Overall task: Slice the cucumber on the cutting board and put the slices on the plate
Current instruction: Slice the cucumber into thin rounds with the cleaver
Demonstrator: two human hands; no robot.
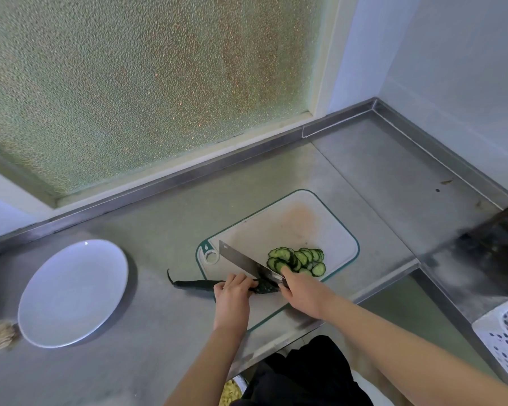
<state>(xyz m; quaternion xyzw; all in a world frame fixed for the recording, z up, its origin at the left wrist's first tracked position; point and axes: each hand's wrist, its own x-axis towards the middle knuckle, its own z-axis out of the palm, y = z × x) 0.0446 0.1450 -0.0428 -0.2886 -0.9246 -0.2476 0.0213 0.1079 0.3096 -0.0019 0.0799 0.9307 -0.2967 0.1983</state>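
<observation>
A dark green cucumber lies across the left edge of the white cutting board, its stem end out on the steel counter. My left hand holds it down with curled fingers near the cut end. My right hand grips the handle of a cleaver, whose blade stands on the cucumber just right of my left fingers. Several cut slices lie in a pile on the board to the right of the blade. The white plate sits bare on the counter to the left.
A pale clump lies by the plate's lower left edge. A white perforated basket stands at the right edge. The steel counter ends in a raised rim against the frosted window and the wall, and its front edge runs just below the board.
</observation>
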